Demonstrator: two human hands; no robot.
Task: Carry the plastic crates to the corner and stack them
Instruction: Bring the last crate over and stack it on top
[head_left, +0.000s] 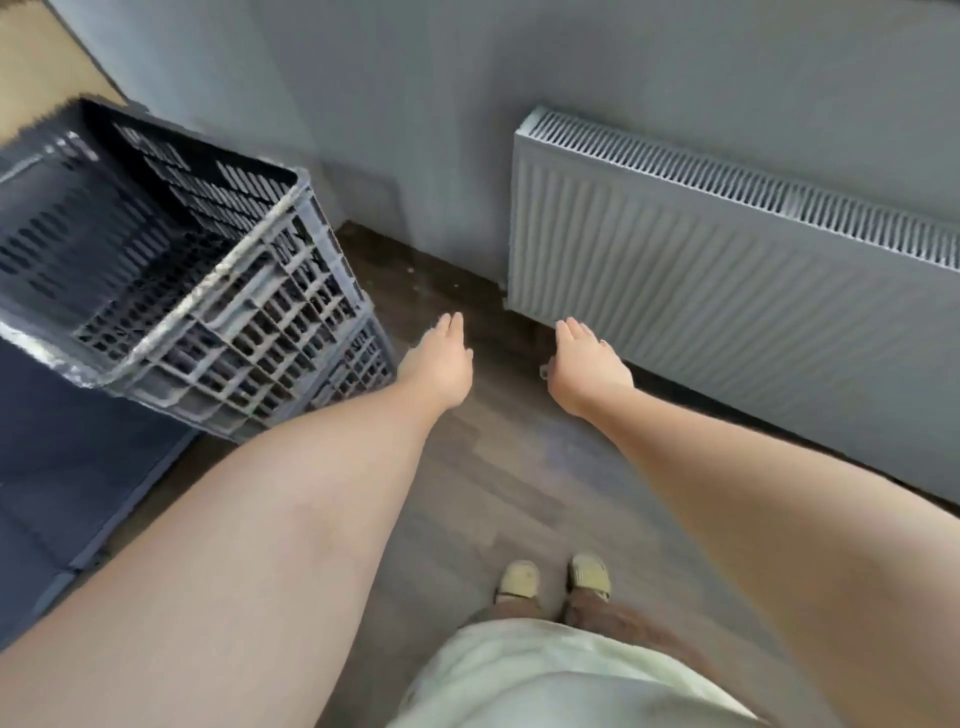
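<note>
A grey slatted plastic crate sits on top of a second crate at the left, against the grey wall near the corner. The top crate is empty inside. My left hand hangs over the floor just right of the stack, fingers extended, holding nothing. My right hand is stretched out a little further right, also with nothing in it, close to the radiator's lower left corner. Neither hand touches a crate.
A white panel radiator runs along the wall at the right. Dark blue flat panels lie at the lower left beside the stack. Dark wood floor lies between the stack and the radiator. My feet stand below.
</note>
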